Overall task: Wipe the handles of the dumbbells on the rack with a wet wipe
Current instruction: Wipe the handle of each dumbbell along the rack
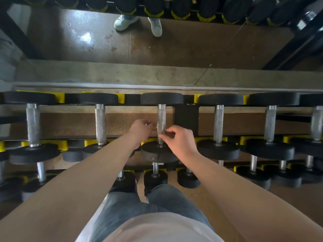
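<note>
The middle dumbbell [161, 98] lies on the top tier of the rack [186, 117], with its knurled metal handle [161, 114] running away from me. A thin, pale wet wipe [161, 128] seems wrapped round the near part of that handle and is hard to make out. My left hand [141, 131] is just left of the handle, its curled fingers at the wipe's left side. My right hand [180, 139] is just to the right, thumb and forefinger pinching the wipe against the handle.
Other black dumbbells [100, 123] [218, 123] lie side by side in yellow cradles [90, 143], and smaller ones [155, 177] sit on lower tiers. Behind the rack a mirror [174, 46] reflects the floor and white shoes [125, 22].
</note>
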The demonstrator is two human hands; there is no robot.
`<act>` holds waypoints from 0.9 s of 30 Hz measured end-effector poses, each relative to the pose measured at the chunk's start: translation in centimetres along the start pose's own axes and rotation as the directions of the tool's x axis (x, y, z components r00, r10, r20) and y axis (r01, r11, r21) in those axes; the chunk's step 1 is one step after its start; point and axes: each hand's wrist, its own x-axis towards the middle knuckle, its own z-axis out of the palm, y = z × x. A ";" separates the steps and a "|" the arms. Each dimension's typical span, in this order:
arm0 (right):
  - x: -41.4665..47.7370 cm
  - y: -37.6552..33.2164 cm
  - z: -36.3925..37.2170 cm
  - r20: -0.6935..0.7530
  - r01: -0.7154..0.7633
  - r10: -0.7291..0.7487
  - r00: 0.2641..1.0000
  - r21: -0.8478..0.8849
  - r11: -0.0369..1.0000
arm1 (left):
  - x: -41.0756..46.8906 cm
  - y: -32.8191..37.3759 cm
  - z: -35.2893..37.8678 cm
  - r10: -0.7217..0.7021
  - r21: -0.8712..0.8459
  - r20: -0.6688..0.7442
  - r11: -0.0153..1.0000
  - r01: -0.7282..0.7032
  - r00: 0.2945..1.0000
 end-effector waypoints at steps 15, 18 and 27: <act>2.4 1.7 0.1 0.067 -0.327 0.321 0.945 0.218 0.919 | 1.7 1.0 0.7 -0.013 -0.032 -0.028 0.999 0.012 1.000; 2.8 2.3 0.1 0.078 -0.405 0.399 0.913 0.274 0.873 | 2.2 2.2 0.5 0.021 -0.090 -0.098 0.995 -0.030 0.995; 4.0 1.7 -0.6 0.191 -0.290 0.256 0.948 0.175 0.941 | 0.6 -0.4 0.2 -0.039 0.175 0.194 0.984 0.005 0.980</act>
